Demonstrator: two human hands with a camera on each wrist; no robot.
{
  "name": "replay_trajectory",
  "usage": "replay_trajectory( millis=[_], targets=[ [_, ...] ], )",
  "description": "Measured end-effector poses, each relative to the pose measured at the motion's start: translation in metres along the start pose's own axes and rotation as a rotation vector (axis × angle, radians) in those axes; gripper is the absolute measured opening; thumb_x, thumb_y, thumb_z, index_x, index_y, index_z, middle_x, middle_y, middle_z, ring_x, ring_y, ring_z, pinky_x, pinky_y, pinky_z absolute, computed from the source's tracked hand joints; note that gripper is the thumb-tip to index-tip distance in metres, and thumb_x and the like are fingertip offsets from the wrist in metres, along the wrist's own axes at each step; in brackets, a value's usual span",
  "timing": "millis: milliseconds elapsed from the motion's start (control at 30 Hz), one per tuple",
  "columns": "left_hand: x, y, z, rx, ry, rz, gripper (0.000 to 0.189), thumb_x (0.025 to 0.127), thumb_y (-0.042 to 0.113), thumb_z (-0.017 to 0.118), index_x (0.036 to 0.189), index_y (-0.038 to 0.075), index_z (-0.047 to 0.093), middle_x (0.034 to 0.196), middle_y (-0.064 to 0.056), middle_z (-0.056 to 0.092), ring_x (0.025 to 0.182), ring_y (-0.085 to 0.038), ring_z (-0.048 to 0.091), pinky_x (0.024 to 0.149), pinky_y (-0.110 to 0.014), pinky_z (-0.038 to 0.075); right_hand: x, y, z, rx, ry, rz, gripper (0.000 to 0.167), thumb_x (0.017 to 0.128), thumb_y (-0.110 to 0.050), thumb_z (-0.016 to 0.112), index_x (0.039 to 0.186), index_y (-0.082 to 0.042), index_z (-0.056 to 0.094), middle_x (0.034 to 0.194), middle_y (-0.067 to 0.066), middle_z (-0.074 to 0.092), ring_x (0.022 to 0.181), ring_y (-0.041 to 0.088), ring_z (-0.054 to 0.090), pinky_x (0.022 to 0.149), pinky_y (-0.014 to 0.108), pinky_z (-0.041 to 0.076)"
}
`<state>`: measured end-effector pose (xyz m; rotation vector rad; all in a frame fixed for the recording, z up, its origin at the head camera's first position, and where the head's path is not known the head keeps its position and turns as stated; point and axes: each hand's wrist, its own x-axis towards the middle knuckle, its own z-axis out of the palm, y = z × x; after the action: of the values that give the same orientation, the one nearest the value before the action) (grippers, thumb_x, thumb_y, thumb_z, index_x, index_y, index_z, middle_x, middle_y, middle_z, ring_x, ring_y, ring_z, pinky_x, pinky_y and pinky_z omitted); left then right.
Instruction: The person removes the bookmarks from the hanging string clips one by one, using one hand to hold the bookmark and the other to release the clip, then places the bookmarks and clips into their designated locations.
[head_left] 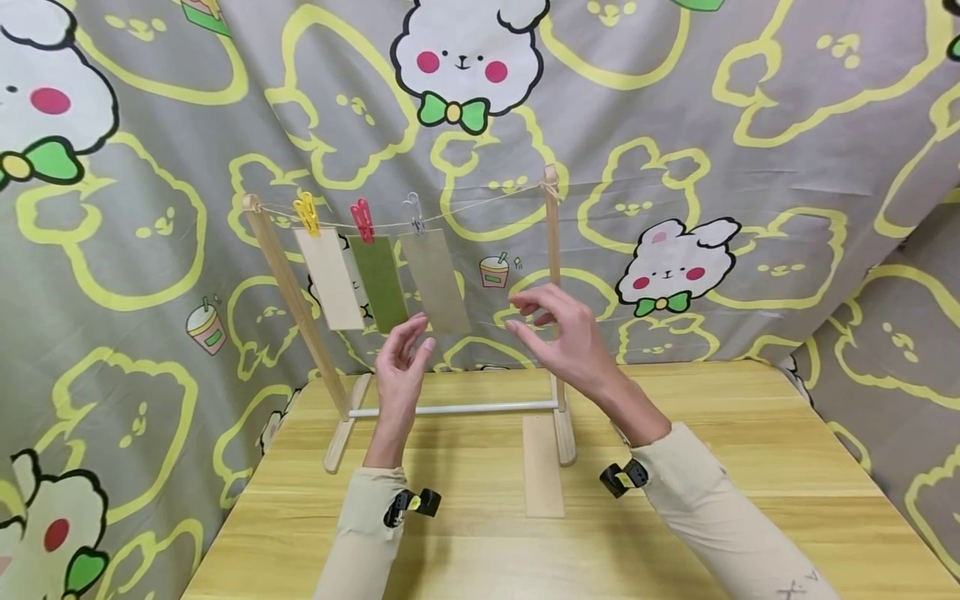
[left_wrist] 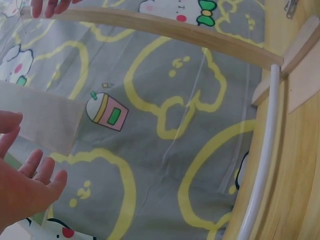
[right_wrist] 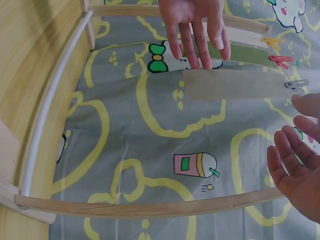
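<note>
Three strips hang from a string: a cream strip (head_left: 330,279) under a yellow clothespin (head_left: 307,213), a green strip (head_left: 380,283) under a red clothespin (head_left: 362,220), and a grey-beige strip (head_left: 437,282) under a grey clothespin (head_left: 415,212). My left hand (head_left: 401,367) is raised just below the green and grey-beige strips, fingers loosely bent and holding nothing. To the right of the grey-beige strip, my right hand (head_left: 570,337) hovers with thumb and fingers apart; the right wrist view shows nothing between the fingers (right_wrist: 292,152).
The string is tied between two wooden posts (head_left: 553,250), joined low down by a white rod (head_left: 487,408). A pale flat strip (head_left: 543,475) lies on the wooden table (head_left: 465,542) beside the right foot. A patterned curtain (head_left: 675,183) hangs behind. The left wrist view shows a small clip (left_wrist: 290,8).
</note>
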<state>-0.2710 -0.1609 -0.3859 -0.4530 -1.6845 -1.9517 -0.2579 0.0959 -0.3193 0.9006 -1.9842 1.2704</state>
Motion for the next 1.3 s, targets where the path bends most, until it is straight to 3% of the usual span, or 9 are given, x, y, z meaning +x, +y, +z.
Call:
replay_trajectory(
  millis=[200, 433, 633, 800, 933, 1167, 1300],
  targets=[
    [0.003, -0.001, -0.001, -0.041, -0.023, 0.023, 0.042, 0.094, -0.009, 0.065, 0.134, -0.013, 0.055, 0.143, -0.025, 0.056, 0.135, -0.040, 0.050, 0.113, -0.040, 0.042, 0.012, -0.005, 0.001, 0.002, 0.001, -0.020, 0.030, 0.090, -0.010, 0.079, 0.119, -0.006, 0.072, 0.110, 0.004, 0.069, 0.099, 0.023, 0.065, 0.080, 0.042, 0.060],
    [0.006, -0.003, 0.001, -0.059, -0.029, 0.028, 0.042, 0.094, -0.010, 0.065, 0.135, -0.012, 0.055, 0.141, -0.026, 0.057, 0.134, -0.040, 0.051, 0.113, -0.040, 0.043, 0.024, -0.010, 0.003, 0.004, 0.008, -0.059, 0.034, 0.089, -0.009, 0.080, 0.122, -0.004, 0.071, 0.109, 0.006, 0.070, 0.099, 0.021, 0.065, 0.079, 0.041, 0.061],
    [0.007, -0.004, 0.002, -0.098, -0.033, 0.007, 0.046, 0.092, -0.012, 0.067, 0.136, -0.010, 0.055, 0.142, -0.025, 0.057, 0.133, -0.038, 0.052, 0.113, -0.049, 0.041, 0.035, -0.013, 0.005, -0.002, 0.000, -0.085, 0.035, 0.090, -0.011, 0.079, 0.124, -0.006, 0.071, 0.110, 0.003, 0.070, 0.098, 0.019, 0.065, 0.078, 0.042, 0.060],
    [0.009, -0.004, 0.001, -0.104, -0.031, 0.004, 0.048, 0.091, -0.012, 0.068, 0.137, -0.010, 0.054, 0.142, -0.025, 0.056, 0.133, -0.039, 0.051, 0.110, -0.042, 0.046, 0.040, -0.018, 0.007, -0.003, -0.018, -0.063, 0.033, 0.092, -0.013, 0.079, 0.123, -0.007, 0.071, 0.109, 0.002, 0.069, 0.100, 0.019, 0.064, 0.081, 0.038, 0.059],
    [0.010, -0.005, 0.001, -0.103, -0.031, 0.012, 0.045, 0.092, -0.011, 0.067, 0.136, -0.010, 0.055, 0.140, -0.026, 0.057, 0.131, -0.039, 0.053, 0.109, -0.040, 0.047, 0.044, -0.017, 0.010, -0.001, -0.025, -0.047, 0.031, 0.092, -0.013, 0.079, 0.121, -0.006, 0.071, 0.107, 0.002, 0.068, 0.099, 0.019, 0.063, 0.082, 0.041, 0.059],
    [0.010, -0.006, 0.001, -0.103, -0.038, 0.007, 0.045, 0.092, -0.012, 0.067, 0.135, -0.012, 0.055, 0.141, -0.026, 0.057, 0.131, -0.040, 0.052, 0.115, -0.054, 0.037, 0.050, -0.017, 0.014, 0.005, -0.025, -0.050, 0.031, 0.091, -0.012, 0.079, 0.120, -0.005, 0.071, 0.107, 0.004, 0.069, 0.098, 0.022, 0.064, 0.081, 0.041, 0.059],
    [0.010, -0.005, 0.001, -0.104, -0.032, 0.002, 0.044, 0.091, -0.012, 0.068, 0.134, -0.012, 0.055, 0.140, -0.024, 0.058, 0.131, -0.038, 0.053, 0.113, -0.046, 0.042, 0.054, -0.018, 0.017, -0.001, -0.034, -0.051, 0.031, 0.092, -0.012, 0.078, 0.121, -0.004, 0.070, 0.107, 0.005, 0.068, 0.098, 0.025, 0.064, 0.082, 0.037, 0.059]
  ],
)
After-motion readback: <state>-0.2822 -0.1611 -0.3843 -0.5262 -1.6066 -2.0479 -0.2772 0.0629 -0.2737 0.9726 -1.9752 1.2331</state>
